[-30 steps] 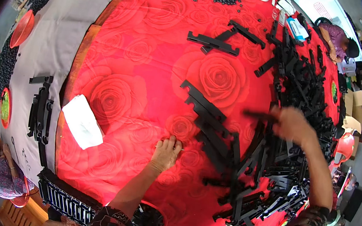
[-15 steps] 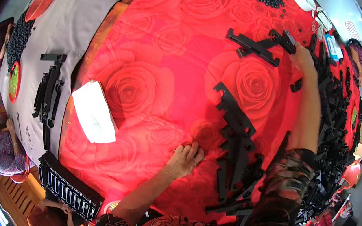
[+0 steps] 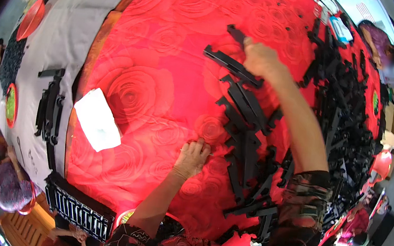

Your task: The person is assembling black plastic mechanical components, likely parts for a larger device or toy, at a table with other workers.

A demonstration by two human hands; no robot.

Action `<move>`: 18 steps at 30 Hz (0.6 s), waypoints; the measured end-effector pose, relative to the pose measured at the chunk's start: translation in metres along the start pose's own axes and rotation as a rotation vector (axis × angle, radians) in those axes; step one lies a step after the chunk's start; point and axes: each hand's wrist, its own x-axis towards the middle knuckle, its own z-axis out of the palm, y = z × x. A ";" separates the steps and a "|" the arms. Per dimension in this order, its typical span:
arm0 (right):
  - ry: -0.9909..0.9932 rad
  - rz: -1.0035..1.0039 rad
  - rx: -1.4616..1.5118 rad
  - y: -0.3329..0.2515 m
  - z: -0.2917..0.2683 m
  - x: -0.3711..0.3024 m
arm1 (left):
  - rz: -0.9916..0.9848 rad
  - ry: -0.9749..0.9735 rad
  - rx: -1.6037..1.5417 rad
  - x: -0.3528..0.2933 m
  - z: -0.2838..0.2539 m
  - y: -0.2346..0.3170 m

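My right hand (image 3: 262, 59) reaches far over the red rose-patterned cloth, its fingers closed on a black plastic part (image 3: 237, 33) that sticks out to the left. Just below that hand lies a long notched black bar (image 3: 232, 65). Nearer to me, several similar black parts (image 3: 243, 143) overlap in a loose pile between my forearms. My left hand (image 3: 192, 160) rests on the cloth left of this pile with its fingers curled. A thin pale sliver shows beside its fingertips; what it is I cannot make out.
A white folded sheet (image 3: 98, 119) lies left on the red cloth (image 3: 160, 103). Many black parts (image 3: 341, 106) heap along the right side. On the grey cloth at left stand more black bars (image 3: 50, 110) and a black rack (image 3: 79, 211). Other people (image 3: 7, 183) sit around the table.
My right hand has moved left from near the right-hand heap, with the black part in it. The loose bars below it now lie closer to the pile. My left hand stays curled on the cloth.
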 end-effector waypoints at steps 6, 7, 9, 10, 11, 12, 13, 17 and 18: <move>-0.037 -0.193 -0.113 0.026 0.031 -0.133 | -0.082 -0.045 -0.017 -0.003 -0.012 -0.003; -0.056 -0.246 -0.136 0.030 0.033 -0.161 | -0.073 -0.040 -0.027 -0.005 -0.013 -0.004; -0.076 -0.220 -0.251 0.041 0.038 -0.224 | -0.088 0.028 -0.092 0.000 -0.004 0.000; -0.198 -0.197 -0.250 0.037 0.032 -0.254 | -0.073 0.036 -0.103 0.000 -0.003 -0.001; -0.312 -0.180 -0.241 0.031 0.026 -0.279 | -0.086 0.073 -0.099 -0.002 -0.004 -0.004; -0.367 -0.200 -0.230 0.030 0.025 -0.301 | -0.101 0.105 -0.099 -0.005 -0.002 -0.006; -0.414 -0.223 -0.221 0.031 0.022 -0.321 | -0.096 0.111 -0.099 -0.006 -0.005 -0.008; -0.716 -0.163 -0.046 0.048 0.008 -0.361 | -0.075 0.088 -0.085 -0.001 0.001 -0.003; -0.887 -0.135 0.057 0.055 -0.001 -0.357 | -0.062 0.103 -0.079 -0.002 0.003 -0.004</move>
